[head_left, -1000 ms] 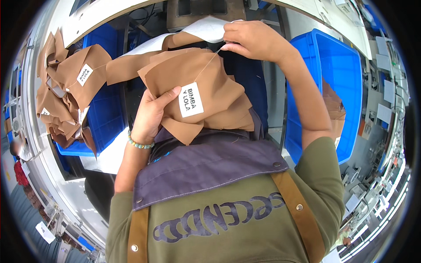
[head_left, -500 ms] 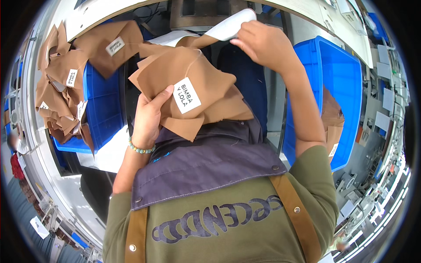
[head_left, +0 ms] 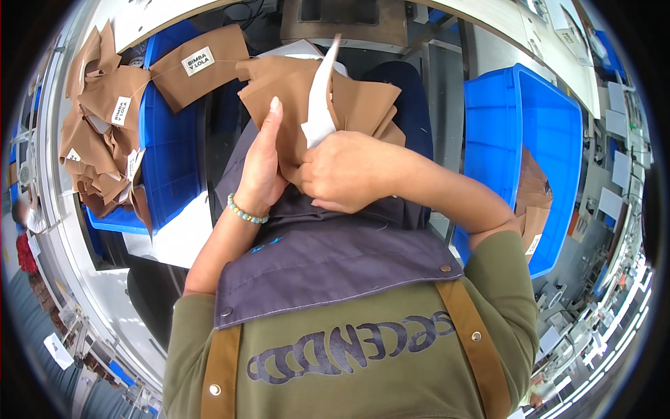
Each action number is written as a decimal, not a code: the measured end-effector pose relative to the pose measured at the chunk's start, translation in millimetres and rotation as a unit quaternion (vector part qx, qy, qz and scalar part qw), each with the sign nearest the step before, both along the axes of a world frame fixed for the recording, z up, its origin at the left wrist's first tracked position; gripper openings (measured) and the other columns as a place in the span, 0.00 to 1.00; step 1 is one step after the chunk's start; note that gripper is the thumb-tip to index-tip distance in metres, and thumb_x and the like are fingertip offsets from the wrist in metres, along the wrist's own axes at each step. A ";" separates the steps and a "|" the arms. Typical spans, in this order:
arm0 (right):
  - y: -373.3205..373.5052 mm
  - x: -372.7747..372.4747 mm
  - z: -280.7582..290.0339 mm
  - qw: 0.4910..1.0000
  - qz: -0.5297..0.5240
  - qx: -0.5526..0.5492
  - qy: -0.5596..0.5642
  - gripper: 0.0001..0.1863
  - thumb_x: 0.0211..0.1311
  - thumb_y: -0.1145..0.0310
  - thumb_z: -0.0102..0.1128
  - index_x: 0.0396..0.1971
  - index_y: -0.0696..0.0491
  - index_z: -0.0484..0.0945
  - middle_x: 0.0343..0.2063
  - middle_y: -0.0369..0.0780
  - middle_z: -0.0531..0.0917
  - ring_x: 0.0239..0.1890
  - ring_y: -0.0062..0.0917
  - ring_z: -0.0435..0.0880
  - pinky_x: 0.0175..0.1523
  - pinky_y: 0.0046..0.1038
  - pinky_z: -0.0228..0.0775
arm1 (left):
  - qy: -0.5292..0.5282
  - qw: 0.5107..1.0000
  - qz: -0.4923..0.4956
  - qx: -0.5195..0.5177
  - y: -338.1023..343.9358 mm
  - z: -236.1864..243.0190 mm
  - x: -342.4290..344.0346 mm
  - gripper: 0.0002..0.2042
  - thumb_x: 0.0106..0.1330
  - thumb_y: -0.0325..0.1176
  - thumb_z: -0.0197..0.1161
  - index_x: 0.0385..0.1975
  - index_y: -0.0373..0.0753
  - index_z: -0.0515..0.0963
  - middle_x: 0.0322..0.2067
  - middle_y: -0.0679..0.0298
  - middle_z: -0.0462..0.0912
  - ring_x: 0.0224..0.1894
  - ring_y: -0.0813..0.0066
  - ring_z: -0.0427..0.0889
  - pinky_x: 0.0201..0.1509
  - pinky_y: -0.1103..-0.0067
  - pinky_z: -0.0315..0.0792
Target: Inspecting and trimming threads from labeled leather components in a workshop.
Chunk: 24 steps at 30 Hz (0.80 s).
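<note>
The right hand (head_left: 345, 167) is curled tight, gripping the lower end of a white-backed piece (head_left: 321, 108), which rises from the fist as a folded strip, its tip pointing away from the wearer. Just left of it, the left hand (head_left: 259, 167) stands with its thumb raised and its palm turned toward the right hand; its fingers are partly hidden, so whether they grasp anything cannot be told. Brown material of the stack (head_left: 366, 101) shows between the hands and fans out beyond the right hand, with several edges layered at its right side

Beyond the left hand and to its left lies a tagged piece (head_left: 227, 50), brown with a white label (head_left: 197, 61); a thin thread runs out from the label to both sides. Farther left of that hand, a pile (head_left: 105, 164) of crumpled brown pieces lies over the left bin (head_left: 167, 167), which is blue. A beaded bracelet (head_left: 248, 211) circles the left wrist. Well right of the right hand stands the right bin (head_left: 485, 140), also blue, with brown sheets (head_left: 534, 199) inside. The dark apron (head_left: 335, 269) spreads below both hands
</note>
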State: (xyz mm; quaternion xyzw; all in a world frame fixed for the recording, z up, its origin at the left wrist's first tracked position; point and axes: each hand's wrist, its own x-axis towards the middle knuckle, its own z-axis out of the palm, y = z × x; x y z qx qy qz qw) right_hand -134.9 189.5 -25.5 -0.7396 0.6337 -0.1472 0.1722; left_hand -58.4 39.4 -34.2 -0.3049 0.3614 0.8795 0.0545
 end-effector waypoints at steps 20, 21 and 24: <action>-47.8 20.8 -17.6 0.998 0.023 -0.002 -0.066 0.13 0.46 0.63 0.60 0.11 0.55 0.81 0.12 0.45 0.79 0.18 0.38 0.79 0.28 0.39 0.73 | -0.049 0.986 -0.086 -0.135 -20.5 -27.2 -5.3 0.20 0.62 0.29 0.68 0.52 0.35 0.73 0.41 0.62 0.81 0.42 0.74 0.83 0.44 0.75 0.78; -45.6 19.1 -13.0 0.997 0.025 0.042 -0.052 0.15 0.49 0.60 0.62 0.14 0.56 0.81 0.15 0.44 0.81 0.19 0.38 0.80 0.30 0.38 0.73 | -0.054 0.990 -0.046 -0.123 -18.3 -31.1 -4.6 0.16 0.64 0.32 0.64 0.50 0.35 0.75 0.39 0.60 0.84 0.38 0.72 0.84 0.42 0.75 0.79; -33.3 3.3 10.1 0.991 -0.016 -0.007 -0.129 0.19 0.54 0.53 0.66 0.20 0.56 0.81 0.24 0.41 0.82 0.25 0.37 0.81 0.32 0.36 0.73 | -0.048 0.999 0.003 -0.011 -32.1 -49.2 5.8 0.15 0.66 0.33 0.61 0.49 0.33 0.75 0.40 0.58 0.84 0.38 0.70 0.85 0.43 0.74 0.79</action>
